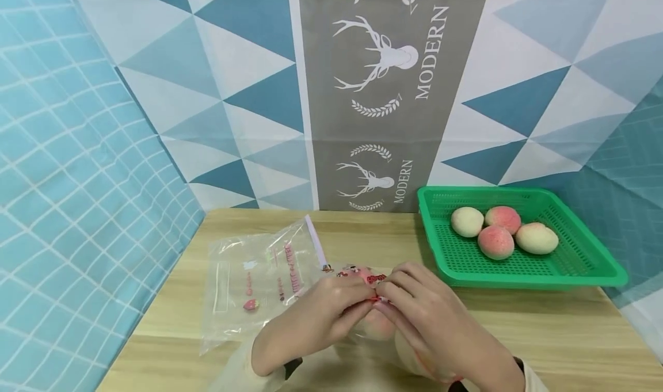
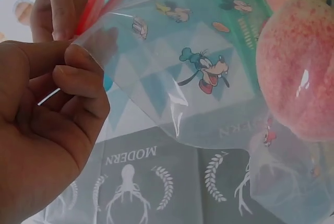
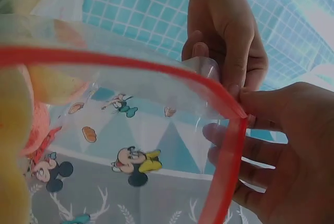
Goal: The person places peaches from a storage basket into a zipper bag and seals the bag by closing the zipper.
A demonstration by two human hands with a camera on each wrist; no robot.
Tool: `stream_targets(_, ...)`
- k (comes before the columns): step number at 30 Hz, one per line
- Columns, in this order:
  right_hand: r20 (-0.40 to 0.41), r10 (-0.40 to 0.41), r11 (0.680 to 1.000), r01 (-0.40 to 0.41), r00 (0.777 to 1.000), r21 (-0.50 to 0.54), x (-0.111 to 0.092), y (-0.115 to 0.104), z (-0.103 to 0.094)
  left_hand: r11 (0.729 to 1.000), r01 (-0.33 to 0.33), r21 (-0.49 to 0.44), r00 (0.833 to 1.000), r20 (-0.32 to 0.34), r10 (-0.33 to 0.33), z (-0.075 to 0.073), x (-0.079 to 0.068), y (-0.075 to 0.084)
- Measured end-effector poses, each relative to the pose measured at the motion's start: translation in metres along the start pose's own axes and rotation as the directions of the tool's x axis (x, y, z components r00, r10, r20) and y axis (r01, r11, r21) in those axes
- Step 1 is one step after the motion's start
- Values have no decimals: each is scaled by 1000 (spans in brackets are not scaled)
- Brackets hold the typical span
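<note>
At the near side of the table (image 1: 373, 233), a clear bag (image 3: 138, 164) holds peaches (image 2: 297, 70); the left hand (image 1: 334, 303) and right hand (image 1: 427, 311) pinch its red-edged mouth at one corner (fingertips almost meeting). Best, I judge, to keep that edge taut, letting the table bear the weight.

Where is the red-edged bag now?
In the head view, the red-edged bag is low, just right of centre, in the left hand and right hand, between the flat bag and green basket.
</note>
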State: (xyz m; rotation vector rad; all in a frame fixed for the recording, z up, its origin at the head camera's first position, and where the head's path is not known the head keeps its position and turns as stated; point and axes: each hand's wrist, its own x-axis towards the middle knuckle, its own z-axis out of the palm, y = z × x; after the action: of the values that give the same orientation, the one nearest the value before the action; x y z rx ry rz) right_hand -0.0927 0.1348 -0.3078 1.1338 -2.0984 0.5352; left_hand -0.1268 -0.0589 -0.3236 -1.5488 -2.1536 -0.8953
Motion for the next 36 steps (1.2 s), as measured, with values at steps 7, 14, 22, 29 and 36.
stream_targets(7,-15,-9,1000,9,1000,-1,-3,7,-5,998,-50,-47,999,-6,50,-4,9,-6)
stream_targets(14,-28,-8,1000,7,1000,-17,-10,12,-8,998,-25,-53,999,-46,23,-11,6,-9)
stream_targets(22,55,83,993,-78,995,-87,-27,28,-22,999,43,-30,994,-98,-46,-24,0,-13)
stream_targets(29,107,130,981,-112,986,-159,-41,42,-32,999,43,-5,986,-163,-44,-34,-7,-20)
stream_targets(36,83,154,976,-138,985,-170,-55,51,-36,996,83,27,972,-223,-75,-42,-15,-26)
